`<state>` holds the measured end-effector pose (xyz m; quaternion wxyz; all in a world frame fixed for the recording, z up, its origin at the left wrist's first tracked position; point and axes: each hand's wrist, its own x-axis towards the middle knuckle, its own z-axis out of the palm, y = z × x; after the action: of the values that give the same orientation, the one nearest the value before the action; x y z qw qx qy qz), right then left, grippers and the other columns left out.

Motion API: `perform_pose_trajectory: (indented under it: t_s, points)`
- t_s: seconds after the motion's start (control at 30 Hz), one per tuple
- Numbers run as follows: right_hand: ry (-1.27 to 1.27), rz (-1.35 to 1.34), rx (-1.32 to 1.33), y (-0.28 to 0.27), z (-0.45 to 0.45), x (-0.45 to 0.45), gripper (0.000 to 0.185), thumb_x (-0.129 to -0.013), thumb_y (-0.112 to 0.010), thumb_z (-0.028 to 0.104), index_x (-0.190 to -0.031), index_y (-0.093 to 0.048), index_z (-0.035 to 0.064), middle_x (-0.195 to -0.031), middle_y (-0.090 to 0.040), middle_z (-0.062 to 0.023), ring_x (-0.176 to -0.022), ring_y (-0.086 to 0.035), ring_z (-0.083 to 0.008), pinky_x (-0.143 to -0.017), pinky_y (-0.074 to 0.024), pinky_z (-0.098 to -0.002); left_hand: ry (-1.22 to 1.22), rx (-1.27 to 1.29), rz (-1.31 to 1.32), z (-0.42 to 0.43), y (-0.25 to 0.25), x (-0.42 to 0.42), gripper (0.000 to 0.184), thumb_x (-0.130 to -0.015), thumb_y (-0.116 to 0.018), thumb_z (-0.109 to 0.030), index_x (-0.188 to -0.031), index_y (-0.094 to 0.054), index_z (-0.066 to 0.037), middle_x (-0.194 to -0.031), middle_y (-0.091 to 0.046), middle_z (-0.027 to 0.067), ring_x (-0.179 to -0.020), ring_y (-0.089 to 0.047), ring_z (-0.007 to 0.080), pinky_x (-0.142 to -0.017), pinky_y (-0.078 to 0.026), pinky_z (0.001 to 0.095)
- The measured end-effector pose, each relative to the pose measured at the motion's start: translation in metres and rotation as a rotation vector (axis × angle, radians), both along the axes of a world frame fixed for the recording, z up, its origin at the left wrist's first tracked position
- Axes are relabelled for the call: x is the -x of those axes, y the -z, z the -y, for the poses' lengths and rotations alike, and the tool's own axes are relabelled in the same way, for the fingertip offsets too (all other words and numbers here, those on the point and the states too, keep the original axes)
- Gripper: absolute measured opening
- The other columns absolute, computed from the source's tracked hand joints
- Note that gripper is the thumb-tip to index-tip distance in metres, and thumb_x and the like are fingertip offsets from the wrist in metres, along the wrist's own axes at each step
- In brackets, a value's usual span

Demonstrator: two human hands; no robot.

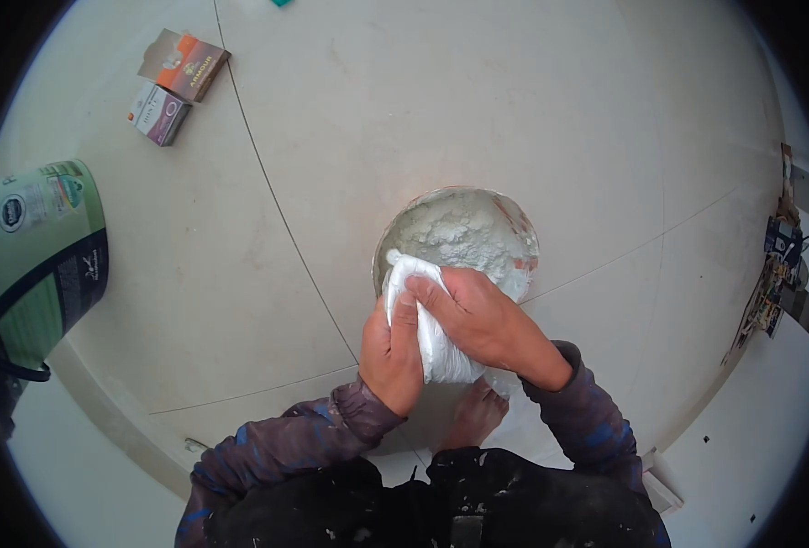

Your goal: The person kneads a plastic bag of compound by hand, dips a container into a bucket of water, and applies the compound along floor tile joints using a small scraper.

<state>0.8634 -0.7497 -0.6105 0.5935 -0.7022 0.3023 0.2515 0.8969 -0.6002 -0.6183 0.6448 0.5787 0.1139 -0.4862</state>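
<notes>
Both my hands grip a white plastic bag (438,354) over the near side of a round bucket (376,259). My left hand (393,352) is closed around the bag's left side, thumb pointing up along it. My right hand (482,315) wraps the bag's upper right side, its thumb pressed on the front. The bag's narrow top end tilts toward the bucket's opening. Inside the bucket lies a heap of white powder (464,228), with reddish-brown smears on the inner wall at right. The bag hides the near part of the rim, and my fingertips are partly hidden.
A green paint bucket (76,224) stands at the left. Toward the upper left lie an orange and brown box (190,68) and a smaller white and purple box (158,114). My bare foot (478,411) is just below the bag. Assorted items (770,274) sit along the right edge.
</notes>
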Motion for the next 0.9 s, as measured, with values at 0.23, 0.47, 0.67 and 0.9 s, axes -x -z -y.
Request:
perform_pose_trajectory:
  t_s: [0.23,0.47,0.67,0.9]
  points:
    - [-0.072,0.007,0.015,-0.008,0.003,0.011,0.054,-0.104,-0.047,0.040,-0.085,-0.056,-0.0096,-0.075,-0.057,-0.0285,-0.071,-0.055,-0.0424,-0.070,-0.0445,-0.0484,0.014,0.027,0.024,-0.005,-0.002,0.020,0.038,-0.112,-0.038,-0.027,-0.122,-0.056,0.005,-0.102,-0.065,0.0094,-0.093,-0.060,0.0133,-0.083,-0.050,0.0307]
    - [-0.052,-0.053,-0.094,-0.013,-0.006,0.039,0.049,-0.104,-0.045,0.037,-0.089,-0.060,-0.0079,-0.079,-0.061,-0.0271,-0.074,-0.056,-0.0424,-0.073,-0.0458,-0.0464,0.064,0.043,-0.042,-0.013,-0.009,0.045,0.036,-0.111,-0.038,-0.024,-0.122,-0.056,0.005,-0.104,-0.065,0.0114,-0.096,-0.060,0.0154,-0.087,-0.049,0.0330]
    - [0.056,-0.050,-0.109,-0.022,0.006,0.063,0.045,-0.105,-0.045,0.034,-0.094,-0.060,-0.0067,-0.080,-0.061,-0.0271,-0.076,-0.058,-0.0437,-0.073,-0.0461,-0.0471,0.186,0.099,0.072,0.001,-0.006,0.060,0.036,-0.111,-0.036,-0.024,-0.122,-0.055,0.005,-0.103,-0.065,0.0180,-0.094,-0.062,0.0251,-0.087,-0.049,0.0371]
    - [0.027,-0.054,-0.022,-0.024,0.017,0.071,0.042,-0.106,-0.046,0.032,-0.093,-0.058,-0.0060,-0.081,-0.060,-0.0264,-0.072,-0.054,-0.0412,-0.072,-0.0460,-0.0443,0.133,0.110,-0.076,0.014,0.001,0.076,0.038,-0.111,-0.035,-0.027,-0.117,-0.057,0.004,-0.101,-0.066,0.0137,-0.092,-0.062,0.0216,-0.086,-0.048,0.0356]
